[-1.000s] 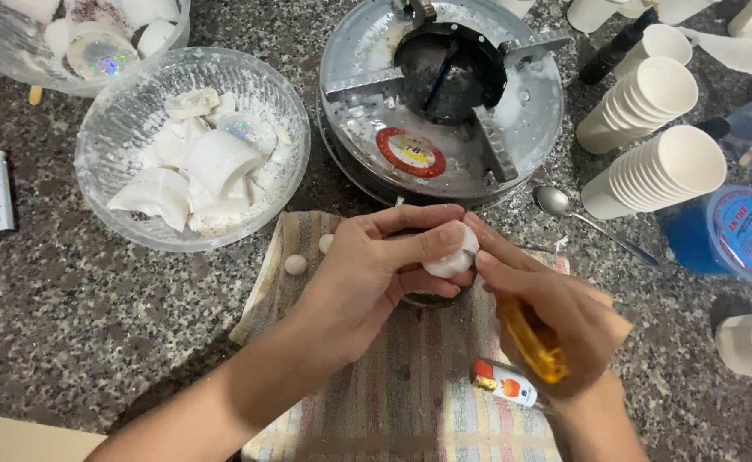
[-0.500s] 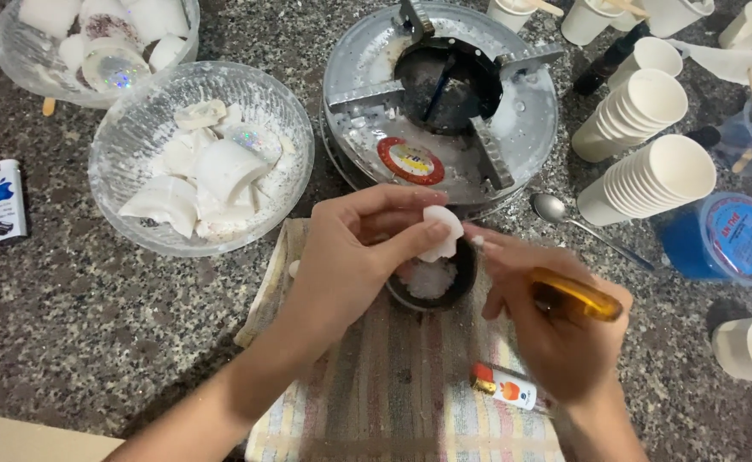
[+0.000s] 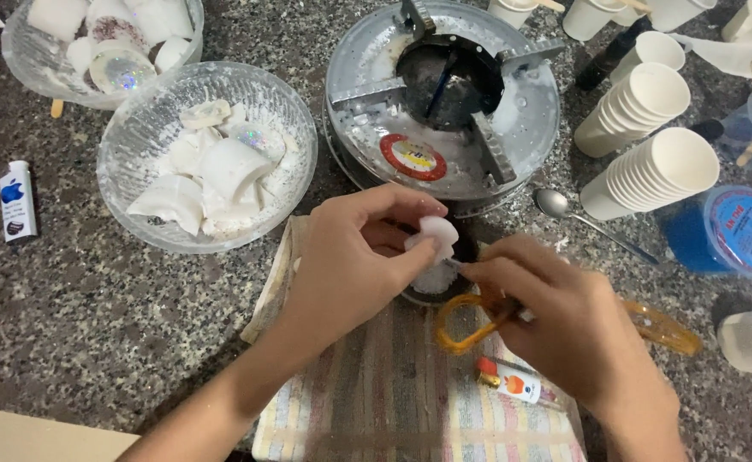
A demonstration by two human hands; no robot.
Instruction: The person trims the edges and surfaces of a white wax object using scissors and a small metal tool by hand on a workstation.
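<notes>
At nine o'clock on the speckled counter (image 3: 76, 316) lay a small white lighter (image 3: 17, 201). Toward ten o'clock stood a glass bowl (image 3: 140, 141) of white wax pieces, with a second bowl (image 3: 29, 68) of the same behind it at eleven.

A striped cloth (image 3: 376, 402) covered the counter at six o'clock. Over it, just left of centre, the left hand (image 3: 354, 265) was closed in a pinch: thumb and fingertips gripped a white wax lump (image 3: 436, 239), the other fingers curled loosely beneath. The lump sat over a small dark cup (image 3: 440, 278) at the centre, which held more white wax; whether lump and cup touched could not be told.

At twelve o'clock stood a round metal stove (image 3: 444, 103), its top spattered white.

Right of centre, toward four o'clock, the right hand (image 3: 564, 325) was closed around orange-handled scissors (image 3: 478, 321), fingers through the loops, its fingertips drawn together just beside the lump. The blades were hidden, so how far they stood apart could not be told. A small tube (image 3: 513, 383) with an orange cap lay on the cloth at five o'clock, below that hand.

A spoon (image 3: 564, 210) lay at two o'clock, near stacks of paper cups (image 3: 650, 171). At three o'clock sat a blue-lidded tub (image 3: 740, 231).
</notes>
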